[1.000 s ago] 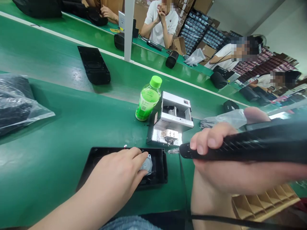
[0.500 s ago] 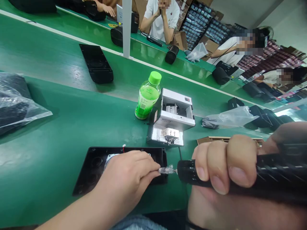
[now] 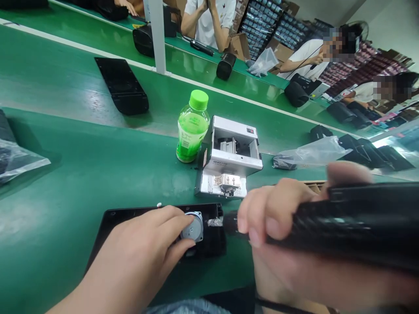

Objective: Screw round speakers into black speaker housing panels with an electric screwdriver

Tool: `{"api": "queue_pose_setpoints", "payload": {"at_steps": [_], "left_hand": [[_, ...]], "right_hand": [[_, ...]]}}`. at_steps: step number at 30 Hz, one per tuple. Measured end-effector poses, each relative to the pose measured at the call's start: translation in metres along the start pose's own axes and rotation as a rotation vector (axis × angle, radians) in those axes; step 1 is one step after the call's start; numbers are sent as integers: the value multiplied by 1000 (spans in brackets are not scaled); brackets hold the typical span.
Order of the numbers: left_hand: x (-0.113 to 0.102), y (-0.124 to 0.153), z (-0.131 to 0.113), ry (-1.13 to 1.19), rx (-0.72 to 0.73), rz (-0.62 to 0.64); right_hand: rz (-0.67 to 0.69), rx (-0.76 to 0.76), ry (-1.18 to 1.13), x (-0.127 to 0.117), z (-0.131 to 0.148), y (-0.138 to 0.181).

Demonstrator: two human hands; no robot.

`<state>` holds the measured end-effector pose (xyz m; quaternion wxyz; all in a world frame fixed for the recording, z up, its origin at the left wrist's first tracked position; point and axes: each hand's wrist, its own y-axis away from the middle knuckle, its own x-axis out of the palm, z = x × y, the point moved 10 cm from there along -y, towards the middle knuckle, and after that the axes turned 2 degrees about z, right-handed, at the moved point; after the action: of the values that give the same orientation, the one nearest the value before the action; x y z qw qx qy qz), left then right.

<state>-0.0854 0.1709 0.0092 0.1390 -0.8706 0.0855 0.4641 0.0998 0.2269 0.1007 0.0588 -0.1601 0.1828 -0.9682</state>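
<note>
My left hand (image 3: 144,246) rests in a black plastic housing (image 3: 209,244) on the green bench, its fingers closed round a small round metal part (image 3: 194,227). My right hand (image 3: 278,235) is wrapped round a black electric screwdriver (image 3: 343,220) held level, its tip (image 3: 216,222) at the housing's right end, close to the metal part. The white screw feeder (image 3: 231,159) stands just behind the housing.
A green drink bottle (image 3: 191,128) stands left of the feeder. A plastic bag (image 3: 19,159) lies at the left edge, another bag (image 3: 307,152) at the right. A black panel (image 3: 122,87) lies on the belt beyond. Other people sit at the far bench.
My left hand let go of the screwdriver tip and went back onto the round metal part. The screwdriver moved left and up, its tip reaching the housing.
</note>
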Motion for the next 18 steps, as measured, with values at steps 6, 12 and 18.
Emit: {"api": "queue_pose_setpoints", "payload": {"at_steps": [6,12,18], "left_hand": [[38,-7,6,-234,-82,344],[48,-9,14,-190,-141,474],[43,-6,6,-197,-39,326]], "right_hand": [[105,23,-126,13,-34,-8],[62,-1,-118,5,-42,-6],[-10,33,-75,-4,-47,-4]]}}
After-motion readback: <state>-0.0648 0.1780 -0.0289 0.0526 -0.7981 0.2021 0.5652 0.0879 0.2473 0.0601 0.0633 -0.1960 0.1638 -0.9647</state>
